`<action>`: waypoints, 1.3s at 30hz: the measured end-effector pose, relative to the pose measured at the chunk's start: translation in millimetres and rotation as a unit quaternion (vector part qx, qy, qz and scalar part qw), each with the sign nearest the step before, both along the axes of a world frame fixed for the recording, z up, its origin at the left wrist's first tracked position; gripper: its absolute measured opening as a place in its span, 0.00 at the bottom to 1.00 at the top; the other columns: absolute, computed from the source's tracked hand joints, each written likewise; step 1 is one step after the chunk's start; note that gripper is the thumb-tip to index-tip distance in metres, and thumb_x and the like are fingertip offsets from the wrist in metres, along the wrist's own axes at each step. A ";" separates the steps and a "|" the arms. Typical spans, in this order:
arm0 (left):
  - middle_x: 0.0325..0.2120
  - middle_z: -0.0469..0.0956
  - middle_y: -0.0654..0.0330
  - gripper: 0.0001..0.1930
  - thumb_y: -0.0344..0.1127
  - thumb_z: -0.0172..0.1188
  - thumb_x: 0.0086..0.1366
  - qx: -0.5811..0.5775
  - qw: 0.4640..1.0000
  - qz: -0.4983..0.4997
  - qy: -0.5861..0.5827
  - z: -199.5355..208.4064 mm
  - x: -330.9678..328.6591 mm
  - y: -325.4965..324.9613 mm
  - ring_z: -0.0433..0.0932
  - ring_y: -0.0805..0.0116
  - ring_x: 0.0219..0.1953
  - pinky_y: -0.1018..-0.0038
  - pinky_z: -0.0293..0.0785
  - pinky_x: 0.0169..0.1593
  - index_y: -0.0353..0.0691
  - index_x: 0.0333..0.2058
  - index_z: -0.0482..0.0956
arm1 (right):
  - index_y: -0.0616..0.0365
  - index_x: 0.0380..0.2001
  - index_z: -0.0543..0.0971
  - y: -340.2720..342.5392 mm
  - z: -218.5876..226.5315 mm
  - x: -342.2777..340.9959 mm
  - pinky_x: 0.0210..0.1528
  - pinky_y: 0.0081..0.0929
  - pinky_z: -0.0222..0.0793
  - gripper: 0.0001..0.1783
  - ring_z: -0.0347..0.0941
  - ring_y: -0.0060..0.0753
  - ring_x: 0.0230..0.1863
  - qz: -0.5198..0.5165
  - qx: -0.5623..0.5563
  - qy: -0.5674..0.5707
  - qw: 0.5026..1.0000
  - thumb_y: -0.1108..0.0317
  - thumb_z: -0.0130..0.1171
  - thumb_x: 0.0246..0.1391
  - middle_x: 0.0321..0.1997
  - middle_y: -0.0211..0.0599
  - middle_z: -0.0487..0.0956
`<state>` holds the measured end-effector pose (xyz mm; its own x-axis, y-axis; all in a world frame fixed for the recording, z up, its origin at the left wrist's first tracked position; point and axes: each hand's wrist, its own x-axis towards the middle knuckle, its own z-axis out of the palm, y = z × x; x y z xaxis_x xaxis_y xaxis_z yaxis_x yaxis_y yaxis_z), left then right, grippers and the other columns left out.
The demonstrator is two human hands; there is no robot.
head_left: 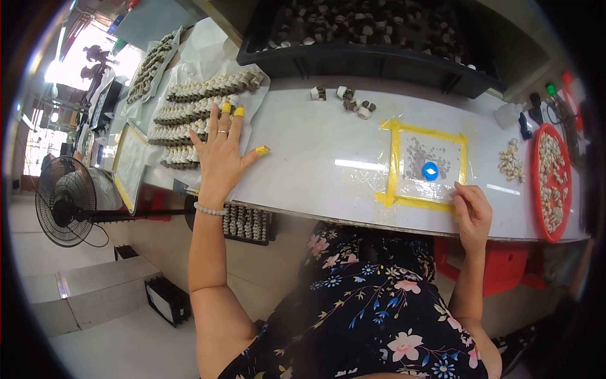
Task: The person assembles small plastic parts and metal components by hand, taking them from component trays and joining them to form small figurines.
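My left hand point(222, 156) reaches over the right end of several rows of small grey-and-white pieces point(205, 88) on a white plastic sheet. Its fingers are spread, and yellow tape wraps some fingertips. The fingertips overlap the row ends; whether they press on a piece I cannot tell. Beside the lower right corner of a yellow tape square point(395, 165) is my right hand point(473, 211), its fingers curled in; what they hold, if anything, is hidden. Inside the square sit a round blue cap-like thing point(430, 171) and many small grey spots. Several loose grey-and-white pieces point(365, 110) lie beyond it.
A black tray point(372, 66) full of similar pieces stands at the back. On the right are a red round tray point(538, 183) of pale pieces and a small pale pile point(511, 161). A fan point(63, 202) stands left. The table's front edge point(315, 218) runs before me.
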<state>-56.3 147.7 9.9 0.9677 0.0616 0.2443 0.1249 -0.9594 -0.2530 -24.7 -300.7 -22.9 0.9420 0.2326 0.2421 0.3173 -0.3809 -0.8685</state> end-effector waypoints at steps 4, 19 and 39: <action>0.61 0.58 0.50 0.42 0.68 0.55 0.50 0.007 1.000 0.009 -0.018 8.4 1.4 -8.6 0.43 0.55 0.68 0.31 0.36 0.58 0.42 0.56 0.68 | 0.68 0.42 0.77 -0.2 0.1 0.7 0.35 0.16 0.65 0.13 0.70 0.25 0.33 0.015 0.005 -0.005 1.000 0.81 0.54 0.51 0.33 0.38 0.74; 0.60 0.59 0.44 0.33 0.60 0.61 0.50 -0.042 0.999 0.021 -0.006 15.6 24.7 -15.3 0.43 0.49 0.68 0.30 0.36 0.57 0.37 0.45 0.75 | 0.67 0.41 0.78 -2.3 0.3 -1.1 0.35 0.17 0.65 0.13 0.70 0.25 0.32 0.011 0.031 0.010 0.999 0.82 0.54 0.50 0.33 0.37 0.75; 0.34 0.73 0.49 0.14 0.22 0.56 0.53 -0.337 0.919 -0.201 -0.020 -22.2 91.4 -120.7 0.73 0.52 0.39 0.63 0.69 0.43 0.33 0.41 0.72 | 0.62 0.39 0.79 -85.2 30.5 28.6 0.40 0.29 0.69 0.15 0.74 0.39 0.36 -0.184 -0.169 -0.129 0.960 0.78 0.59 0.44 0.37 0.43 0.77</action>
